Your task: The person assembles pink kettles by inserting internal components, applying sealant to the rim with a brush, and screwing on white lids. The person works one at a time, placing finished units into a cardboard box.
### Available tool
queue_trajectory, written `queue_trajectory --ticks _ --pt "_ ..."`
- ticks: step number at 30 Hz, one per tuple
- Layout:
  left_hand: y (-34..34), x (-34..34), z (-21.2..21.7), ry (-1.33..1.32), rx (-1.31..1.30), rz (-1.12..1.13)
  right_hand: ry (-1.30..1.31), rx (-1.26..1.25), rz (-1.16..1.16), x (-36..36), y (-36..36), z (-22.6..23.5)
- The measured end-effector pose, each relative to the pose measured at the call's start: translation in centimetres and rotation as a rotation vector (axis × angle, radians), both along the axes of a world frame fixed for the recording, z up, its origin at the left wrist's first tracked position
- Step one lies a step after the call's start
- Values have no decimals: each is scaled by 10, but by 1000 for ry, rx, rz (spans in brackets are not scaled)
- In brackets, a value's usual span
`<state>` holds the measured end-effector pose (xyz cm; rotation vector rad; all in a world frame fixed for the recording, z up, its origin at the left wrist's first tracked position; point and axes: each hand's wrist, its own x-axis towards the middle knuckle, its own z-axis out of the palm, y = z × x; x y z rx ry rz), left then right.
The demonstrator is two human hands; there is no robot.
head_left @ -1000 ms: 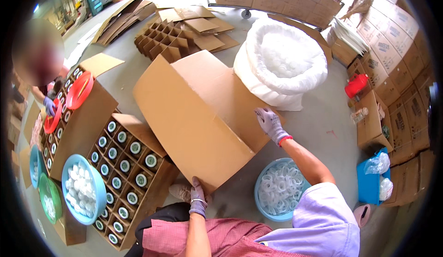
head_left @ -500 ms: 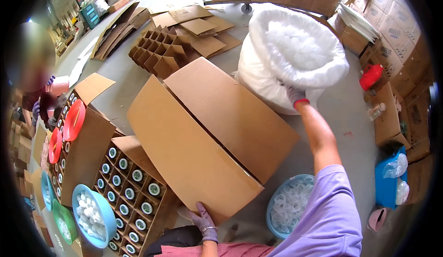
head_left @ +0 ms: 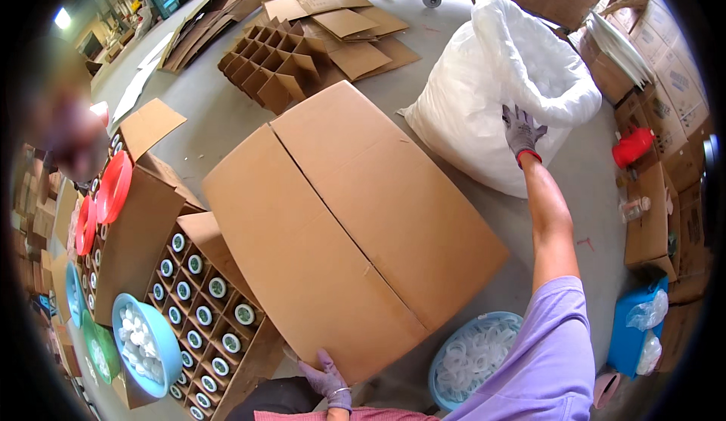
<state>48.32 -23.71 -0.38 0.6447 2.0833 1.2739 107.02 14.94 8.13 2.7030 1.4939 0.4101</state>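
A large cardboard box point(head_left: 355, 224) lies before me, its two long top flaps nearly meeting along a narrow dark seam. My left hand point(head_left: 327, 382), in a grey glove, grips its near edge, with the thumb against the cardboard and some fingers hidden. Farther off to the right, my gloved right hand point(head_left: 522, 131) presses with spread fingers against the side of a big white sack point(head_left: 461, 96). The sack is full of pale translucent pieces, and its mouth tilts to the right.
An open carton point(head_left: 249, 349) of divided, white-lidded jars stands left, beside a blue basin point(head_left: 172, 353) of white pieces. Another basin point(head_left: 442, 394) holds clear rings. Cardboard dividers point(head_left: 276, 66) and flattened cartons point(head_left: 363, 24) lie beyond the box. A blurred person point(head_left: 72, 126) is at far left.
The sack has tipped rightward under my right hand, which moved right with its fingers now showing. The gap between the box's flaps has narrowed. My left hand stays at the box's near edge.
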Motion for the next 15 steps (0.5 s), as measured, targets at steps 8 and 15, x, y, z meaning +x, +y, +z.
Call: queue_trajectory --ticks 8,15 --pt "25 -27 6 -627 101 -92 291 235 443 53 -65 13" --pt "6 -79 -57 -1165 -17 -106 419 381 415 -53 -149 5"
